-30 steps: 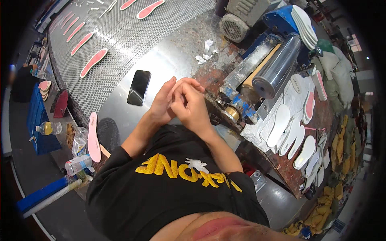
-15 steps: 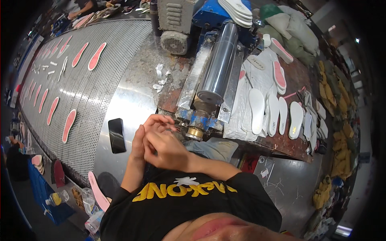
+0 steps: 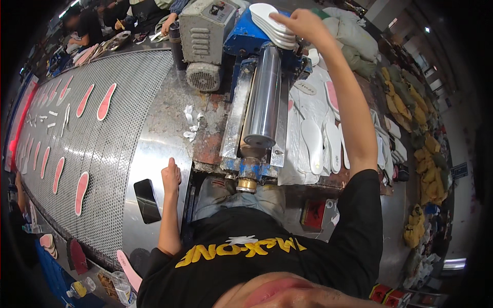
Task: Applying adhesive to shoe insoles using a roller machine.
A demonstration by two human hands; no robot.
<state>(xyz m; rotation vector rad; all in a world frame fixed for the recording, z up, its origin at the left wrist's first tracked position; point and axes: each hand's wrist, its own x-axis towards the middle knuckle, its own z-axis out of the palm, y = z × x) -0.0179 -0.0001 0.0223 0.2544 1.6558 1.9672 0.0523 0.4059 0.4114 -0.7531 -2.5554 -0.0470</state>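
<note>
Overlapping insoles [image 3: 271, 31]: right hand [image 3: 304, 24], forefinger outstretched; cannot tell whether it grips
Near phone [image 3: 147, 201]: left hand [image 3: 171, 177], fingers curled together

My T-shirt [image 3: 287, 264] is black, with short sleeves [image 3: 365, 205], chunky yellow lettering [image 3: 211, 251] across the chest and a small white motif [image 3: 241, 239] by its upper edge. Trousers [image 3: 210, 197]: faded blue-grey denim. Forearms [image 3: 354, 102] and fingers [image 3: 283, 20] bare.
</note>
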